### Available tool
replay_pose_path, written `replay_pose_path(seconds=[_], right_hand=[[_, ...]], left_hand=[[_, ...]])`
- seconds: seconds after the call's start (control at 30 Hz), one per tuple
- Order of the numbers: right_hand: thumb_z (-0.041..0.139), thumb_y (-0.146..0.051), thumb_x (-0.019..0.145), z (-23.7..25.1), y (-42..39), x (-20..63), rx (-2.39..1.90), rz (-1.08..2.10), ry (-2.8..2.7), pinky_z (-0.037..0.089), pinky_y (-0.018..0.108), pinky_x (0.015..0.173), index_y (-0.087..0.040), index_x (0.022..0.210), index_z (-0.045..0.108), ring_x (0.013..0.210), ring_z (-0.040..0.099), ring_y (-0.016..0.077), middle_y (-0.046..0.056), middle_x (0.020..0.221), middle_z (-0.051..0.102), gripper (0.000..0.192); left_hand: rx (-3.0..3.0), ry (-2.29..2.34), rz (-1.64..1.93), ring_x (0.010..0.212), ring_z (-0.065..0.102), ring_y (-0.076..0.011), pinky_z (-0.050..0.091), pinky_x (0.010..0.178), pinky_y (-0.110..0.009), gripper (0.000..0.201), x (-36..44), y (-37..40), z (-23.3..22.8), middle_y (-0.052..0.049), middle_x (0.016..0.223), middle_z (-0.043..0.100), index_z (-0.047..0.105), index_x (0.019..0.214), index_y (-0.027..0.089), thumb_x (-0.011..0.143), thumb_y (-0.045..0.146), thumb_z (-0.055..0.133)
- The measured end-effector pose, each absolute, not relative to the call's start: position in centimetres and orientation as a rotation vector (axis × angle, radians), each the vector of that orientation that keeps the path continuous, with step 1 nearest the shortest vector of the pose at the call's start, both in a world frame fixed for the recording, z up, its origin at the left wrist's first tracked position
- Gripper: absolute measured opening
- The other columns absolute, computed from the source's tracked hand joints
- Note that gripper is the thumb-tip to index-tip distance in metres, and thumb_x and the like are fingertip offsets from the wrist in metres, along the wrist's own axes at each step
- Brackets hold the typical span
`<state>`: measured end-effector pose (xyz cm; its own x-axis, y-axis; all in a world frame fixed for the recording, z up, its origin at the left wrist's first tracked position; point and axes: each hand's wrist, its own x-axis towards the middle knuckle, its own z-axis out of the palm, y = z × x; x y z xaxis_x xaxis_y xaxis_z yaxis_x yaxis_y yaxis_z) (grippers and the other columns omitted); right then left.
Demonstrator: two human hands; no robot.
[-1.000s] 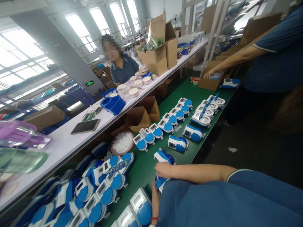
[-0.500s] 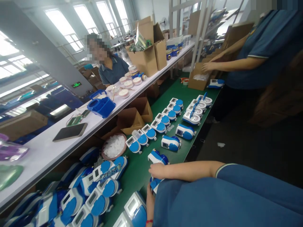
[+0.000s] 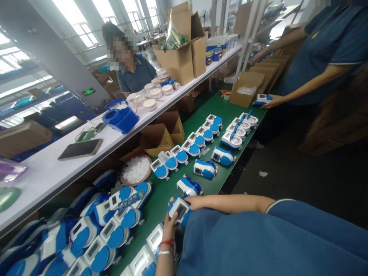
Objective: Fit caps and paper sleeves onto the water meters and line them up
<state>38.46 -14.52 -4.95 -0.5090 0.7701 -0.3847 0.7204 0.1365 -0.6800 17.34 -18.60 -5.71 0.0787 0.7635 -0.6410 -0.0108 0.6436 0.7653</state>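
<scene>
Low in the middle of the frame, a blue-and-white water meter (image 3: 178, 210) is held just above the near end of the green bench (image 3: 230, 115), its small display facing up. The left hand (image 3: 169, 228), with a red cord and a bangle at the wrist, is curled around the meter's lower side from beneath. The right hand (image 3: 198, 202) comes in from the right, fingers closed on the meter's upper edge; its forearm lies across the frame over a blue sleeve (image 3: 258, 245). Just beyond, a second meter (image 3: 188, 186) lies on the green surface. Further up the bench a row of meters (image 3: 191, 147) runs diagonally toward the upper right. At lower left a heap of meters (image 3: 100, 230) crowds the bench, with a round dish of white parts (image 3: 135, 174) above it. At upper right a co-worker's hand (image 3: 271, 101) rests on another meter beside a cardboard box (image 3: 246, 89).
</scene>
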Motion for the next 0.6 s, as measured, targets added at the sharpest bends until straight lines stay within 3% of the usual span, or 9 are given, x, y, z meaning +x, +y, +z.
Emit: replay_pose_path(seconds=[0.1,0.2,0.33,0.5,0.6], right_hand=[[0.063,-0.015,0.067,-6.3,-14.7,37.4,-1.337,1.576,-2.168,0.045,0.03,0.09,-0.013,0.128,0.045,0.108,0.056,0.0231,0.012,0.122,0.057,0.064],[0.065,-0.008,0.061,-7.4,-14.7,36.1,-1.355,1.655,-2.105,0.035,0.034,0.101,-0.007,0.138,0.03,0.125,0.039,0.028,0.02,0.137,0.039,0.085],[0.06,-0.002,0.061,-8.5,-14.8,34.7,-1.34,1.735,-2.132,0.025,0.031,0.107,-0.001,0.139,0.025,0.133,0.025,0.0277,0.024,0.147,0.017,0.086],[0.061,-0.005,0.063,-8.8,-15.2,34.8,-1.181,1.8,-2.201,0.031,0.029,0.104,-0.011,0.12,0.056,0.129,0.034,0.0247,0.014,0.143,0.036,0.058],[0.058,-0.007,0.066,-8.4,-14.8,35.6,-1.206,1.717,-2.208,0.033,0.029,0.102,-0.012,0.107,0.066,0.123,0.043,0.0239,0.012,0.133,0.048,0.041]], left_hand=[[0.605,1.355,0.722,0.11,0.056,-0.0292,0.047,0.09,-0.043,0.06,17.6,-17.9,-7.0,-0.015,0.12,0.058,0.048,0.121,0.017,0.072,0.046,0.064],[0.722,1.508,0.775,0.109,0.057,-0.0268,0.045,0.093,-0.042,0.053,18.1,-17.3,-7.9,-0.015,0.12,0.059,0.05,0.12,0.015,0.079,0.05,0.053],[0.786,1.763,0.783,0.122,0.046,-0.0267,0.032,0.105,-0.04,0.055,18.2,-16.8,-9.3,-0.016,0.129,0.052,0.046,0.124,0.014,0.081,0.048,0.049],[0.898,2.01,0.668,0.138,0.016,-0.0301,0.016,0.112,-0.04,0.074,19.1,-17.6,-10.8,-0.025,0.145,0.023,0.024,0.136,0.005,0.079,0.043,0.053],[0.962,2.051,0.585,0.139,0.012,-0.0299,0.015,0.112,-0.037,0.083,19.6,-18.1,-10.8,-0.027,0.147,0.016,0.015,0.138,0.002,0.076,0.041,0.055]])
